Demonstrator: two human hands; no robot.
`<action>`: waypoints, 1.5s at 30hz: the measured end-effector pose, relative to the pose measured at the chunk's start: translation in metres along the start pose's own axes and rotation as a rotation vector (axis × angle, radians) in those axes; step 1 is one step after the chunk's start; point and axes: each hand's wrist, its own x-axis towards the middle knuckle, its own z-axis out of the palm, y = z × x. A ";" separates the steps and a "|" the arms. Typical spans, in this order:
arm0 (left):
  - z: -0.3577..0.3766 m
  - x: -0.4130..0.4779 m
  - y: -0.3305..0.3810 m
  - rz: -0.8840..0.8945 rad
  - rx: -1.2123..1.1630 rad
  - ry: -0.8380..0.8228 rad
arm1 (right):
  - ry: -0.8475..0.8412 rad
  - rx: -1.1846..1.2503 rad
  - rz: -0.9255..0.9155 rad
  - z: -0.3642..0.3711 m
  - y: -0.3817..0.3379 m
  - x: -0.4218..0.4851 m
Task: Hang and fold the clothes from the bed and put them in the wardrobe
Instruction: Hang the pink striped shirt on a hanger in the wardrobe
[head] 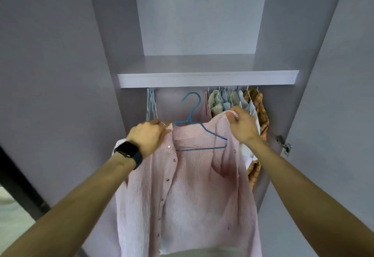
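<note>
The pink striped shirt (pixel 188 186) hangs in front of the open wardrobe (pixel 202 14), held up between both hands just below the shelf (pixel 206 78). It is draped unbuttoned over a blue wire hanger (pixel 214 133), whose hook stands upright between the two hands and nearer the left one. The hanger's long axis runs left to right, its right end tilted lower.

The left hand (pixel 149 135) (a dark watch (pixel 127 151) on its wrist) curls its fingers round the shirt's edge at the hanger's left end. The right hand (pixel 241 124) pinches a fold of cloth at the right shoulder, raised a little above the wire.

The rail is hidden behind the shelf's front lip. Judging by the empty hangers (pixel 151 103) on the left and the hung clothes (pixel 228 101) on the right, it lies straight above and beyond the hook. The gap between those two groups looks like the place to aim for.

The shirt is thin and finely striped, with small buttons down its placket. It looks limp and may slide off the tilted wire.
</note>
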 end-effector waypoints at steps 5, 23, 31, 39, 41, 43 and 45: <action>0.030 0.002 0.029 0.040 0.225 -0.119 | 0.161 0.119 0.029 -0.008 -0.038 -0.007; 0.042 0.010 0.039 -0.092 -0.172 0.132 | -0.238 0.236 -0.123 0.011 -0.020 -0.117; 0.009 0.000 0.024 0.175 -0.406 0.459 | -0.069 -0.320 -0.273 -0.015 -0.020 -0.048; 0.031 -0.027 -0.030 -0.074 -0.314 0.072 | -0.107 -0.017 -0.355 0.011 -0.015 -0.043; 0.032 -0.030 -0.029 -0.126 -0.281 -0.022 | -0.136 -0.005 -0.366 0.026 -0.020 -0.053; 0.025 -0.025 -0.008 -0.074 -0.324 0.024 | -0.152 0.009 -0.355 0.038 -0.026 -0.061; 0.020 -0.013 0.017 -0.021 -0.408 0.106 | -0.143 0.031 -0.347 0.047 -0.034 -0.067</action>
